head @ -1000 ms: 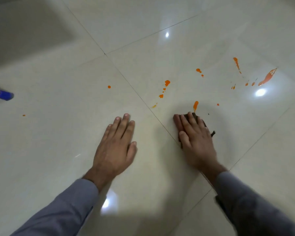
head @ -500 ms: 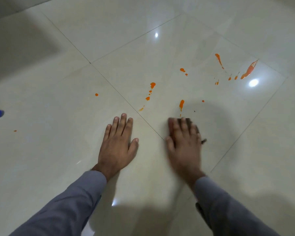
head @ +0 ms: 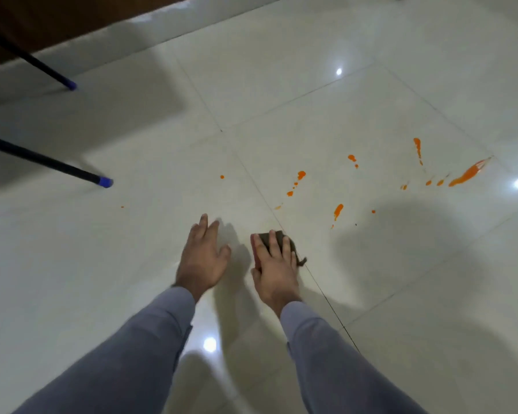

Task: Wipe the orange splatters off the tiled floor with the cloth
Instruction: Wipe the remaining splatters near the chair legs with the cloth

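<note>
Orange splatters dot the pale glossy tiled floor [head: 311,109]: a long streak [head: 467,174] at the far right, a drop-shaped one [head: 338,210] nearest the cloth, and several small spots [head: 300,175] further out. My right hand [head: 274,265] lies flat on a dark brown cloth [head: 281,236] and presses it to the floor, short of the splatters. My left hand [head: 202,256] rests beside it with straight fingers, palm down on the tile, and holds nothing.
Two dark furniture legs with blue feet stand at the left, one [head: 105,182] near my left hand, the other [head: 71,86] further back. A dark wooden base [head: 57,22] runs along the top left. Bright light spots reflect on the tiles.
The view has pulled back and tilted up, so the legs and wall base now show. Both hands have drawn closer together; the right hand still presses the cloth below the splatters.
</note>
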